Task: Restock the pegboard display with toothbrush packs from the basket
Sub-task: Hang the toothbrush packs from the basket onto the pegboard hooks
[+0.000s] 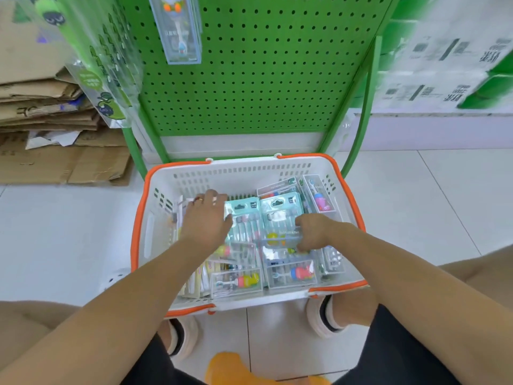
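A white basket with an orange rim (249, 169) sits on the floor in front of a green pegboard (263, 73). It holds several toothbrush packs. My left hand (206, 218) lies flat, fingers spread, on packs at the basket's left, beside a teal pack (245, 218). My right hand (312, 232) curls its fingers round the lower edge of a second teal toothbrush pack (280, 218) in the middle. One clear pack (181, 29) hangs at the pegboard's top left.
Flattened cardboard (55, 129) is stacked on the floor at the left. Green hanging packs (97, 65) jut out at the upper left. White and green cartons (444, 65) stand at the right. My feet and knees are just behind the basket.
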